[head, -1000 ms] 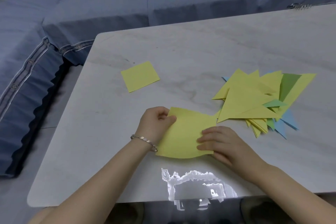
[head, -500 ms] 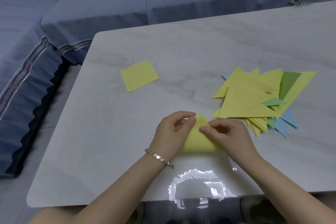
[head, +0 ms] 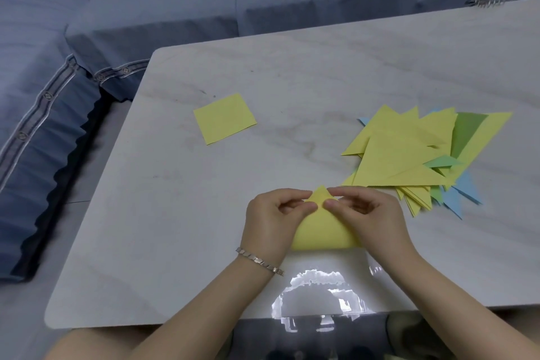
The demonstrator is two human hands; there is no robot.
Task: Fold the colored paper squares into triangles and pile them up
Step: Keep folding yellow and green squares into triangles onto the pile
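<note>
A yellow paper (head: 323,229) lies doubled over into a triangle near the table's front edge, its fold rounded and facing me. My left hand (head: 273,221) and my right hand (head: 369,219) both pinch the paper's far tip, where the two corners meet. A flat yellow square (head: 224,118) rests alone further back on the left. To the right spreads a loose pile of folded triangles (head: 415,155), mostly yellow, with green and blue ones beneath.
The marble table (head: 292,73) is pale and glossy, with a bright reflection at its front edge. A blue sofa (head: 146,17) with cushions wraps round the back and left. A small metal object (head: 483,2) sits at the far right edge.
The yellow sheet, flat a second ago, has been folded over. Both hands came together at its far tip and now pinch the matched corners.
</note>
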